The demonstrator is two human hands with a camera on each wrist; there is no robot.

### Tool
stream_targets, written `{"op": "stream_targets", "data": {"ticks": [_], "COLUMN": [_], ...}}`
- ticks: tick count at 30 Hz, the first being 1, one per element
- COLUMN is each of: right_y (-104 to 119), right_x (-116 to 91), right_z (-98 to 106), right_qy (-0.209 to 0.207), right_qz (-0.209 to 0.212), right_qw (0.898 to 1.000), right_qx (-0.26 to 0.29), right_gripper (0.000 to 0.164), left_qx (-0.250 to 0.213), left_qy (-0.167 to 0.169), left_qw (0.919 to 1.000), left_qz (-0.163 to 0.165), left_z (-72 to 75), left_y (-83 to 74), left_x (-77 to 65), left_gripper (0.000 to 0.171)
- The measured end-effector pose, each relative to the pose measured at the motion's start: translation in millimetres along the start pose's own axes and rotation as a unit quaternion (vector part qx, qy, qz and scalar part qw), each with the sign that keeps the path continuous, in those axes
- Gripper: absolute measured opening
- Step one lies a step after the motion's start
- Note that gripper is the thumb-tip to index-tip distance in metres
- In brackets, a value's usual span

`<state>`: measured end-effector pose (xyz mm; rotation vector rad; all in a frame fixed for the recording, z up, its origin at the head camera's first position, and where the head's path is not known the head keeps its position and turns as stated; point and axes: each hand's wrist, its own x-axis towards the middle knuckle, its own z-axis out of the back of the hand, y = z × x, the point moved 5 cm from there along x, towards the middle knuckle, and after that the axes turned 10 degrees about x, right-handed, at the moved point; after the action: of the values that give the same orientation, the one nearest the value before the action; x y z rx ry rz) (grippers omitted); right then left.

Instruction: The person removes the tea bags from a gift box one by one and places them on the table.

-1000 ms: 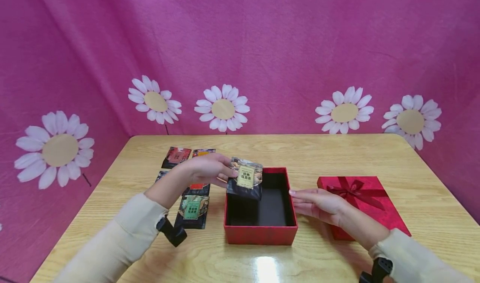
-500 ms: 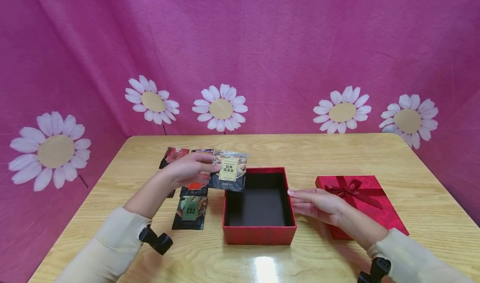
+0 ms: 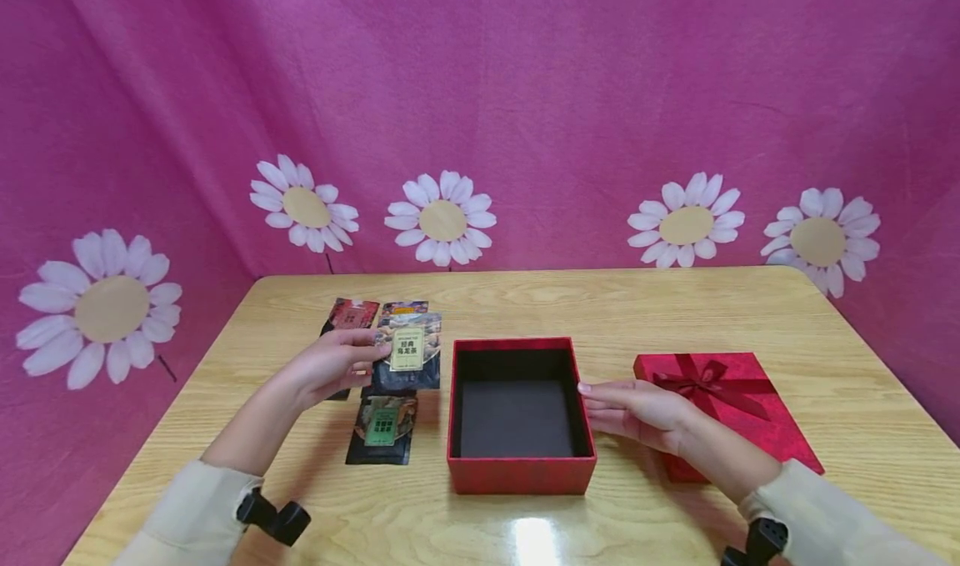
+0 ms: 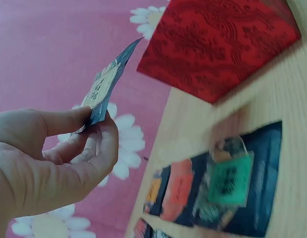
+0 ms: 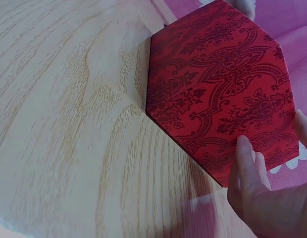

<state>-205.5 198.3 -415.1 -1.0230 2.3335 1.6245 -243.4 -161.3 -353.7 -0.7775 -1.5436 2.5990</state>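
Observation:
My left hand (image 3: 330, 366) pinches a dark tea sachet with a pale yellow label (image 3: 407, 351) between thumb and fingers, above the other sachets. In the left wrist view that sachet (image 4: 101, 91) is seen nearly edge-on, raised over the table. To its right stands an open red box (image 3: 517, 476) with a black inside. My right hand (image 3: 637, 412) touches the box's right side, thumb at the rim and fingers lying fairly straight along the wall. The right wrist view shows the box's patterned outer wall (image 5: 218, 84) against those fingertips.
Below the held sachet lies a green-labelled sachet (image 3: 381, 428). A red sachet (image 3: 356, 313) and an orange-labelled one (image 3: 405, 308) lie farther back, others partly covered. A red lid with a bow (image 3: 750, 399) rests right of the box, under my right forearm in view.
My left hand has moved left with the yellow-labelled sachet, from over the box's left rim to above the sachets on the table. The right hand and box have stayed in place.

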Motion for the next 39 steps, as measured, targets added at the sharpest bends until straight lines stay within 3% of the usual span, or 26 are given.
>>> {"op": "stream_targets", "data": {"ticks": [5,8,16,22,27,31,33,36,39], "right_y": [0,0,-3,-4,-5,-4,-4,-3,0], "right_x": [-1,-2,-4,-5,-6,-7,-7,-6,-6], "right_z": [0,0,-1,-3,-5,-4,-4,-5,-5], "right_qy": [0.005,0.003,-0.013,-0.022,-0.034,-0.039,-0.040,-0.038,-0.045], "right_qz": [0.005,0.007,0.002,0.000,0.001,0.001,0.002,0.003,0.001], "right_qw": [1.000,1.000,1.000,1.000,0.999,0.999,0.999,0.999,0.999], "right_qx": [0.002,0.002,0.001,0.001,0.003,0.000,0.003,0.007,-0.001], "right_gripper": [0.047,0.050,0.058,0.056,0.065,0.062,0.056,0.050,0.056], "left_qx": [-0.044,-0.054,-0.033,0.024,0.090,0.141,0.185,0.262,0.326], "left_qy": [0.003,0.001,-0.025,-0.016,-0.042,-0.059,-0.081,-0.133,-0.177], "left_qw": [0.9990,0.9985,0.9985,0.9981,0.9925,0.9844,0.9756,0.9526,0.9249], "left_qz": [-0.004,-0.001,0.036,0.054,0.071,0.087,0.085,0.081,0.083], "left_z": [8.4,12.4,31.7,49.9,56.8,57.9,59.6,63.0,64.1], "left_y": [23.4,38.8,80.5,110.7,119.7,123.7,122.6,116.5,109.2], "left_x": [-1.7,-5.1,-19.1,-27.7,-40.1,-46.3,-47.4,-49.2,-51.5], "left_gripper": [0.031,0.021,0.030,0.011,0.014,0.018,0.025,0.026,0.025]}}
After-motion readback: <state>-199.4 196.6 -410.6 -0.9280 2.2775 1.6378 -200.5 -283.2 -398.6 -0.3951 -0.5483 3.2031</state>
